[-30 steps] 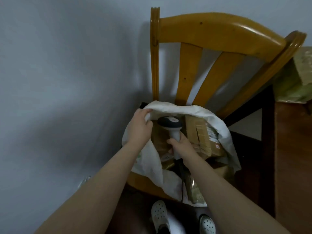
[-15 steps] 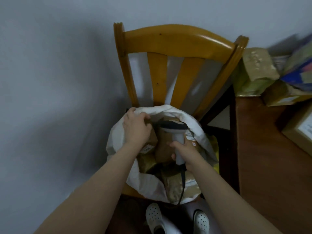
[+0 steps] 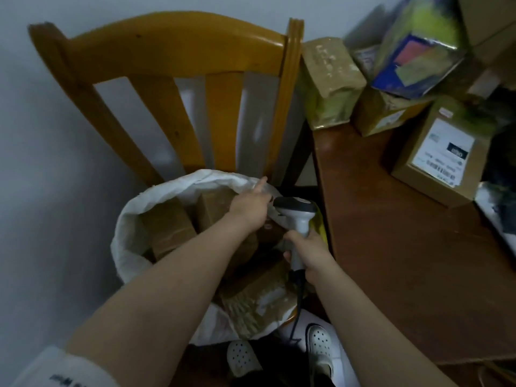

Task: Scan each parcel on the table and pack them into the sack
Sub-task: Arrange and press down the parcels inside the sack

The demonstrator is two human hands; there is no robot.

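Note:
A white sack (image 3: 131, 227) stands open on the seat of a wooden chair (image 3: 173, 48), with several brown taped parcels (image 3: 170, 230) inside it. My left hand (image 3: 247, 206) reaches across the sack's mouth and grips its far right rim, index finger sticking out. My right hand (image 3: 308, 248) grips the handle of a grey barcode scanner (image 3: 296, 210), whose head sits at the sack's right edge, its cable hanging down. More parcels stand on the brown table (image 3: 405, 247) to the right: a labelled carton (image 3: 444, 152) and a tan wrapped box (image 3: 329, 76).
A blue and green wrapped package (image 3: 418, 48) lies on another carton (image 3: 382, 115) at the table's back. The chair stands tight against the table's left edge, with a grey wall behind. My white shoes (image 3: 318, 344) show below the seat.
My view has swung right, bringing the table and its parcels in. My left hand has moved from the sack's left rim to its right rim. The scanner has stayed in my right hand.

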